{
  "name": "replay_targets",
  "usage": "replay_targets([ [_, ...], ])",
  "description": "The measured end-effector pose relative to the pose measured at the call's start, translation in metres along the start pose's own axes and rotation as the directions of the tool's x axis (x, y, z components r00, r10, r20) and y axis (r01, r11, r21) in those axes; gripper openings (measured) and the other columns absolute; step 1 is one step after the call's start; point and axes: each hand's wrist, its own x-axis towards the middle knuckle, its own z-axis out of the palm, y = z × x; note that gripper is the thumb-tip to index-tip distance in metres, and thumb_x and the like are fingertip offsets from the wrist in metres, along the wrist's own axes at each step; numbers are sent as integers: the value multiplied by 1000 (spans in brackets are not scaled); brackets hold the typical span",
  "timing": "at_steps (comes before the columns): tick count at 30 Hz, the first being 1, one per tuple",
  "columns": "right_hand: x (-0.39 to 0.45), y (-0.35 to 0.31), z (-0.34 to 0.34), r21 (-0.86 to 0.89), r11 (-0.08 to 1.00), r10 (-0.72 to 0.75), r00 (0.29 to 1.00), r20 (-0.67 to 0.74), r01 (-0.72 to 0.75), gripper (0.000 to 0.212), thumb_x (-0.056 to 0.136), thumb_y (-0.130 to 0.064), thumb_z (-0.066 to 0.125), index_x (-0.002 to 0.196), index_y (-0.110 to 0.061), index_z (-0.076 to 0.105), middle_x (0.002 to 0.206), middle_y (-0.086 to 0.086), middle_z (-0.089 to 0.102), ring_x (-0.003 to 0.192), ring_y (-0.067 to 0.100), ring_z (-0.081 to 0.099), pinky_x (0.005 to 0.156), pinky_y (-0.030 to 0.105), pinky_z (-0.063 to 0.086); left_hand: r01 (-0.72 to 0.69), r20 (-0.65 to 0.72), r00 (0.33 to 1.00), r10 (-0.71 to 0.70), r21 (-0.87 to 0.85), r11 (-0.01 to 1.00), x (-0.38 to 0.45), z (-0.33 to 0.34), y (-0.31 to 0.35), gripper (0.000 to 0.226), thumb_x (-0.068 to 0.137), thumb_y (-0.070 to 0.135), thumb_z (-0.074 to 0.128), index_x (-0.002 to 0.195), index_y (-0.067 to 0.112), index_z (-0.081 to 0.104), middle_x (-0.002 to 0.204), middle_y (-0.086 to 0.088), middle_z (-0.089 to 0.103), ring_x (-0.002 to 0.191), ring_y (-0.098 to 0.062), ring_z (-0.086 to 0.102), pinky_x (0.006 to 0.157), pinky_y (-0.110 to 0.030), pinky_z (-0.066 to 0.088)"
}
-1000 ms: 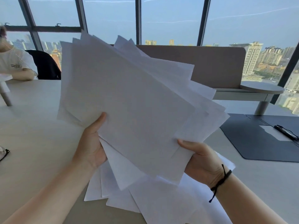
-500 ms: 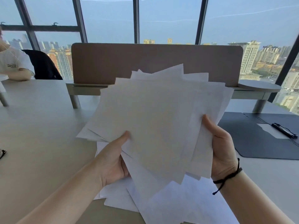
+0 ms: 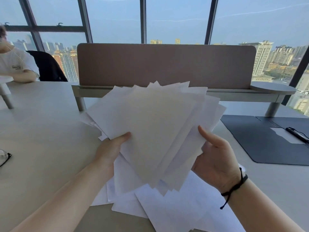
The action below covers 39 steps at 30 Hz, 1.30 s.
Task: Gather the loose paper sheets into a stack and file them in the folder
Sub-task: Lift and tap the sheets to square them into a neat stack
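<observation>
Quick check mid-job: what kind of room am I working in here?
Most likely a high-rise office. A long shared desk carries a fabric divider screen, a dark folder lies open on it, and floor-to-ceiling windows overlook city towers.

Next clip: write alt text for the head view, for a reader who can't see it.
Both hands, left hand and right hand, hold a fanned, uneven bunch of white paper sheets above more loose sheets on a pale table. An open dark folder lies to the right.
</observation>
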Motion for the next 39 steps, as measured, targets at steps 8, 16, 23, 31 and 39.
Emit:
replay_targets([
  [8, -5, -12, -17, 79, 989, 129, 989, -67, -123, 91, 79, -86, 42, 139, -20, 61, 144, 14, 59, 129, 39, 56, 102, 62, 44, -384, 178, 920, 350, 216, 898, 26, -36, 30, 51, 62, 13, 87, 111, 12, 71, 100, 3, 78, 95, -13, 73, 74, -18, 55],
  [16, 7, -9, -24, -266, 920, 151, 888, -433, -287, 40, 88, -45, 63, 111, -16, 79, 110, 12, 78, 87, 28, 77, 80, 41, 60, -119, 322, 946, 38, 237, 964, 21, -30, 16, 78, 44, 17, 92, 117, 8, 68, 113, -13, 75, 97, -31, 74, 71, -35, 62],
  [23, 21, -1, -42, -390, 866, -53, 719, -693, -312, 36, 98, -33, 57, 105, 0, 71, 86, 17, 70, 75, 31, 66, 73, 38, 52, 63, 254, 960, -120, 222, 973, 32, -34, 9, 40, 78, 0, 71, 118, 4, 70, 119, -24, 69, 94, -37, 71, 80, -46, 59],
  [31, 23, -6, -48, -538, 784, -157, 738, -656, -310, 15, 94, -7, 55, 86, -5, 67, 67, 9, 65, 52, 27, 61, 52, 29, 51, 78, 246, 961, -130, 211, 974, 44, -42, -2, 35, 86, -4, 63, 118, 8, 70, 122, -23, 69, 111, -43, 65, 92, -53, 54],
  [39, 6, -32, -50, -652, 580, 143, 849, -508, -488, 17, 92, -7, 57, 85, -2, 72, 79, 17, 72, 57, 29, 64, 61, 35, 55, 15, 269, 959, -92, 276, 961, 45, -47, 4, 29, 93, 0, 58, 119, 7, 68, 126, -19, 67, 107, -35, 68, 101, -50, 49],
])
